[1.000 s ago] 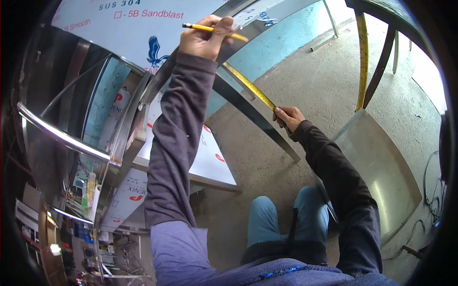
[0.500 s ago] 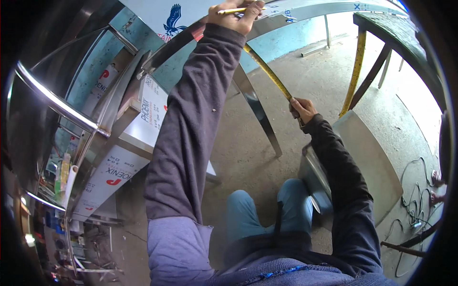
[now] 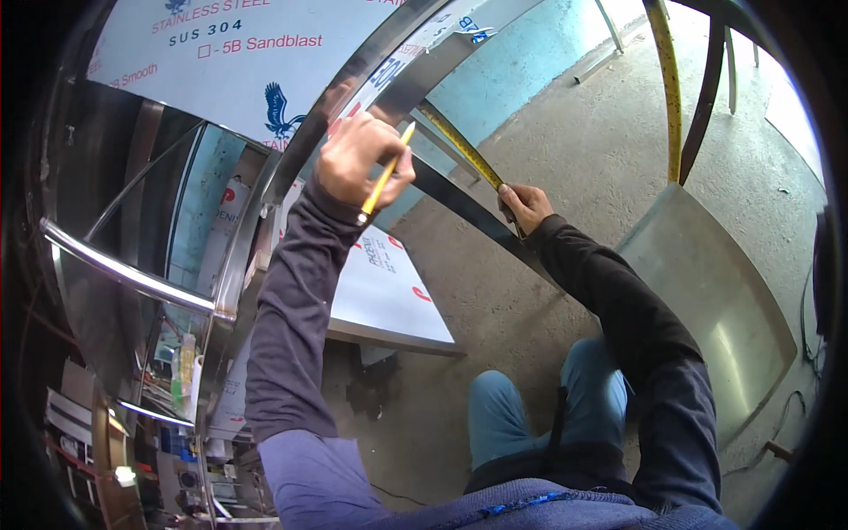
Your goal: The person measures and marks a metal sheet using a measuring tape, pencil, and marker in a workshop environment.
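Note:
My left hand (image 3: 358,159) is closed around a yellow pencil (image 3: 382,181), its pale tip pointing up and away. That hand is beside a long shiny metal edge (image 3: 322,137) and a film-covered metal part (image 3: 446,64). A yellow tape measure (image 3: 461,144) slants from near this part down to my right hand (image 3: 527,208), whose fingers are closed on its near end. The case is mostly hidden by that hand. Below the tape, a dark, shiny metal strip (image 3: 464,203) passes close to my right hand.
Film-covered sheets (image 3: 221,53) stand at the far left, above a polished tube frame (image 3: 132,269). A white-faced panel (image 3: 389,287) juts out below my left hand. At right are a bent bare metal sheet (image 3: 707,305) and a dark-framed stand with a yellow strip (image 3: 667,88).
My left hand has come nearer and to the left, and the pencil has turned upright. My right hand still grips the tape, slightly lower and further left. The view has swung left.

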Motion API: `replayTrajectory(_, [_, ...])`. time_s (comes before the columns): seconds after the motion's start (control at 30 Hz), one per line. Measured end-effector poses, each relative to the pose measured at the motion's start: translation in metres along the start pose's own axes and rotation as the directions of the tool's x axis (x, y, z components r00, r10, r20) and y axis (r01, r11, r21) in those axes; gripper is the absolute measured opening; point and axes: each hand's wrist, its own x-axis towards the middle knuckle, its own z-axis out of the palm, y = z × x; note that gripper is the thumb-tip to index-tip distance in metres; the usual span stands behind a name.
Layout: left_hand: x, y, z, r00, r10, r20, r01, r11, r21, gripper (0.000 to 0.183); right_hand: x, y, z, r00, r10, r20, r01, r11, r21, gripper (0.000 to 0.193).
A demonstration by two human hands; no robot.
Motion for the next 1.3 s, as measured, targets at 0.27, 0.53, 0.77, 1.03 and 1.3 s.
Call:
replayTrajectory(0.27, [0.004, -0.007, 0.011, 0.996, 0.016, 0.090, -0.032, 0.982, 0.185, 0.021, 0.010, 0.009, -0.002, 0.992, -0.125, -0.022, 0.124, 0.991, -0.041, 0.040])
replayTrajectory(0.53, [0.004, -0.011, 0.023, 0.996, 0.075, 0.047, -0.086, 0.946, 0.313, 0.023, 0.006, 0.001, -0.002, 0.995, -0.100, -0.004, 0.100, 0.994, -0.034, 0.041])
replayTrajectory(0.77, [0.005, -0.009, 0.019, 0.993, 0.053, 0.103, -0.082, 0.950, 0.300, 0.022, 0.010, 0.004, -0.005, 0.995, -0.090, 0.035, 0.091, 0.996, -0.022, 0.041])
replayTrajectory(1.03, [0.005, -0.007, 0.019, 0.990, 0.062, 0.124, -0.100, 0.941, 0.324, 0.021, 0.007, 0.001, -0.004, 0.997, -0.063, 0.044, 0.063, 0.998, -0.012, 0.039])
replayTrajectory(1.3, [0.006, -0.007, 0.020, 0.991, 0.077, 0.107, -0.110, 0.932, 0.345, 0.022, 0.006, -0.003, -0.005, 0.997, -0.070, 0.027, 0.071, 0.997, -0.029, 0.040])
